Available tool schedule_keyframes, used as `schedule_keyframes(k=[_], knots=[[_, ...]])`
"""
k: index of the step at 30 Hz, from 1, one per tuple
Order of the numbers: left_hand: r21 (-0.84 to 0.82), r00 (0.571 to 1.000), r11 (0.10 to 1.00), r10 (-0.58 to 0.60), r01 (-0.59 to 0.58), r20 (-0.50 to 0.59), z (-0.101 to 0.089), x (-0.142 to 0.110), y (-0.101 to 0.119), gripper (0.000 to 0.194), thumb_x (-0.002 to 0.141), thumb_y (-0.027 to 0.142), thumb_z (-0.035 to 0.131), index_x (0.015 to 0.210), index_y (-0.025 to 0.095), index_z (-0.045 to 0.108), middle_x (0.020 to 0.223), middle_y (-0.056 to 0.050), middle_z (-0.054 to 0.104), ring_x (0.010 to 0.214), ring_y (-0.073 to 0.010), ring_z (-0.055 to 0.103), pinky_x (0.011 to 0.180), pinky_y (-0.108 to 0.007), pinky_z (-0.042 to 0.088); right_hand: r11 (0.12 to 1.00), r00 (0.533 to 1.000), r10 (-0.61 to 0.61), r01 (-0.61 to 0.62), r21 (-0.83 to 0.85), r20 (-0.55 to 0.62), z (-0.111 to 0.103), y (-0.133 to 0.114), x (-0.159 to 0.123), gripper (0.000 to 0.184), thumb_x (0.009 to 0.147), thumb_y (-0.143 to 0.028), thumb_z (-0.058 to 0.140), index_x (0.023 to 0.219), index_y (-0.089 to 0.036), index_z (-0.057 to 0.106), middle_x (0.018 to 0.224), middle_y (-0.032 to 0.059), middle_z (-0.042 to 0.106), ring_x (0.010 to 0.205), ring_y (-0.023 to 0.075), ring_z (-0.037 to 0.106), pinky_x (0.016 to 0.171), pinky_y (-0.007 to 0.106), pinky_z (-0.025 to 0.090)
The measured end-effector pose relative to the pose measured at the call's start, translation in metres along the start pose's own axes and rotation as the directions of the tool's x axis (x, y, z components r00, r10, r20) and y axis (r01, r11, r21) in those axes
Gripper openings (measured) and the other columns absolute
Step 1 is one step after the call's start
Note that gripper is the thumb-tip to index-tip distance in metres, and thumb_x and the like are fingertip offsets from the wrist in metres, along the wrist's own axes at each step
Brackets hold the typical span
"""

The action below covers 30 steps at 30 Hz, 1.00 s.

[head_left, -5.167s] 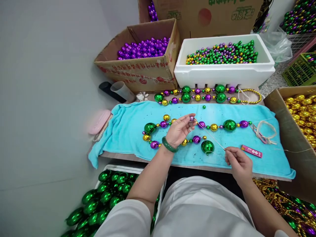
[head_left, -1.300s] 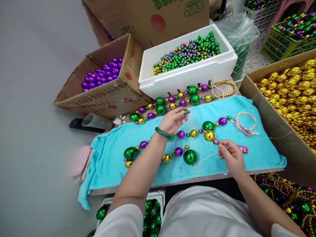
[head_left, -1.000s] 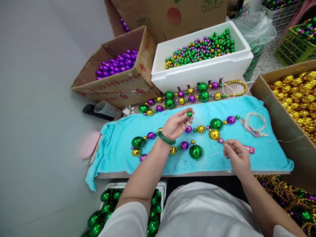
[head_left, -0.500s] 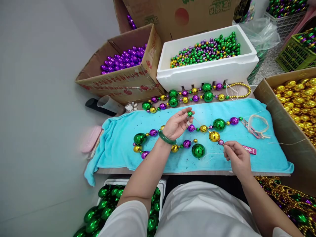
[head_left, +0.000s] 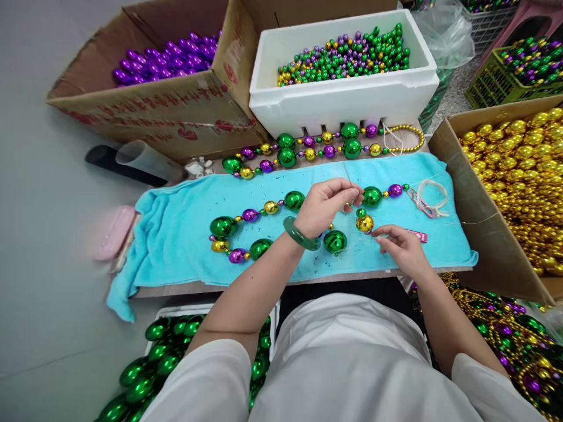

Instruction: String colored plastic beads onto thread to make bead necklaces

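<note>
Between the thumb and fingers of my left hand (head_left: 329,202), a thin needle (head_left: 347,171) is pinched and sticks up. A green bangle sits on that wrist. Just below its fingertips, a small green bead (head_left: 361,213) rests against a gold bead (head_left: 365,223), with a small purple bead partly hidden underneath. My right hand (head_left: 400,246) is beside the gold bead, its thumb and index finger apart. A large green bead (head_left: 335,241) lies on the towel with thin thread near it. The bead strand (head_left: 250,215) curves across the towel, partly hidden behind my left hand and wrist.
A finished-looking bead necklace (head_left: 309,153) lies behind the blue towel (head_left: 176,223). A white foam box (head_left: 343,108) of small beads and cardboard boxes of purple and gold beads surround the table. A pink packet (head_left: 417,235) and a coil of cord (head_left: 433,196) are at right.
The small green bead has gone from my left fingers down to the gold bead. My left hand has turned over, gripping the needle. My right fingers have parted; the view has shifted.
</note>
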<state>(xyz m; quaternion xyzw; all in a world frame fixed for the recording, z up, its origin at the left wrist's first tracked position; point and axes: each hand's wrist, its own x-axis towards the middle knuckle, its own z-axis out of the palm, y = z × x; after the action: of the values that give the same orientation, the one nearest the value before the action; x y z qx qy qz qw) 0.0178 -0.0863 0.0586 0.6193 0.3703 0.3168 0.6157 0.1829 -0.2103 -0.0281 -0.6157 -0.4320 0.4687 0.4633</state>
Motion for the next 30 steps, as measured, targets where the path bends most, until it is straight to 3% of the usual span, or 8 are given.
schedule_keyframes(k=[5, 8, 13, 17, 21, 23, 26, 30], knots=[[0.082, 0.984, 0.981, 0.171, -0.174, 0.043, 0.016, -0.009, 0.019, 0.013, 0.085, 0.024, 0.055, 0.086, 0.014, 0.064, 0.075, -0.002, 0.066, 0.069, -0.0102, 0.063, 0.061, -0.021, 0.05, 0.99, 0.982, -0.14, 0.138, -0.026, -0.127, -0.013, -0.025, -0.005, 0.024, 0.078, -0.034, 0.063, 0.097, -0.019, 0.066, 0.074, 0.0016, 0.066, 0.056, 0.0112, 0.056, 0.051, 0.025, 0.043], [0.086, 0.964, 0.961, 0.258, -0.262, 0.061, 0.025, -0.013, 0.032, 0.012, 0.086, 0.022, 0.053, 0.086, 0.015, 0.063, 0.075, -0.002, 0.064, 0.071, -0.0102, 0.064, 0.063, -0.022, 0.051, 0.982, 0.984, -0.179, 0.18, 0.056, -0.025, -0.006, -0.04, -0.001, 0.026, 0.076, -0.033, 0.065, 0.098, -0.019, 0.065, 0.09, 0.0043, 0.069, 0.057, 0.0102, 0.058, 0.046, 0.023, 0.041], [0.063, 0.937, 0.935, 0.347, -0.348, 0.032, 0.03, -0.014, 0.043, 0.014, 0.088, 0.024, 0.051, 0.089, 0.015, 0.063, 0.081, -0.002, 0.064, 0.078, -0.0108, 0.064, 0.068, -0.022, 0.052, 0.985, 0.993, -0.121, 0.118, 0.127, 0.016, 0.004, -0.04, 0.004, 0.016, 0.076, -0.032, 0.065, 0.08, -0.017, 0.065, 0.06, 0.0, 0.062, 0.048, 0.01, 0.054, 0.039, 0.021, 0.035], [0.051, 0.934, 0.936, 0.341, -0.347, 0.107, 0.029, -0.011, 0.024, 0.021, 0.085, 0.026, 0.056, 0.103, 0.016, 0.061, 0.097, -0.004, 0.066, 0.091, -0.0129, 0.063, 0.08, -0.027, 0.05, 0.951, 0.978, -0.201, 0.21, 0.228, -0.061, -0.002, -0.046, 0.001, 0.013, 0.077, -0.03, 0.065, 0.079, -0.018, 0.064, 0.054, -0.0031, 0.056, 0.044, 0.0076, 0.047, 0.039, 0.02, 0.033], [0.089, 0.864, 0.945, 0.246, -0.314, 0.438, 0.033, -0.012, -0.007, 0.029, 0.077, 0.034, 0.066, 0.1, 0.015, 0.064, 0.098, -0.005, 0.067, 0.094, -0.0157, 0.062, 0.085, -0.029, 0.048, 0.915, 0.956, -0.283, 0.292, 0.279, -0.072, -0.004, -0.069, 0.001, 0.013, 0.076, -0.031, 0.066, 0.08, -0.018, 0.063, 0.054, -0.0033, 0.054, 0.044, 0.008, 0.047, 0.039, 0.021, 0.034], [0.135, 0.837, 0.946, 0.187, -0.294, 0.514, 0.035, -0.014, -0.023, 0.031, 0.077, 0.04, 0.065, 0.097, 0.015, 0.065, 0.093, -0.005, 0.068, 0.089, -0.0163, 0.063, 0.081, -0.029, 0.048, 0.909, 0.945, -0.312, 0.327, 0.258, -0.098, -0.004, -0.083, 0.001, 0.014, 0.077, -0.031, 0.066, 0.079, -0.018, 0.063, 0.054, -0.0033, 0.053, 0.045, 0.0084, 0.048, 0.04, 0.02, 0.034], [0.302, 0.873, 0.905, 0.134, -0.301, 0.468, 0.032, -0.021, -0.043, 0.039, 0.074, 0.042, 0.068, 0.102, 0.016, 0.066, 0.098, -0.007, 0.069, 0.091, -0.0199, 0.063, 0.081, -0.031, 0.047, 0.889, 0.913, -0.356, 0.396, 0.231, -0.199, -0.008, -0.102, 0.002, 0.013, 0.077, -0.031, 0.065, 0.078, -0.018, 0.063, 0.052, -0.0038, 0.05, 0.044, 0.0081, 0.048, 0.039, 0.02, 0.033], [0.603, 0.935, 0.736, 0.114, -0.306, 0.336, 0.017, -0.038, -0.065, 0.062, 0.072, 0.038, 0.071, 0.128, 0.019, 0.051, 0.128, -0.014, 0.058, 0.116, -0.0284, 0.054, 0.097, -0.043, 0.037, 0.82, 0.852, -0.42, 0.504, 0.27, -0.314, -0.021, -0.117, 0.002, 0.007, 0.076, -0.024, 0.064, 0.076, -0.017, 0.063, 0.05, -0.0038, 0.049, 0.042, 0.0075, 0.045, 0.036, 0.019, 0.029]])
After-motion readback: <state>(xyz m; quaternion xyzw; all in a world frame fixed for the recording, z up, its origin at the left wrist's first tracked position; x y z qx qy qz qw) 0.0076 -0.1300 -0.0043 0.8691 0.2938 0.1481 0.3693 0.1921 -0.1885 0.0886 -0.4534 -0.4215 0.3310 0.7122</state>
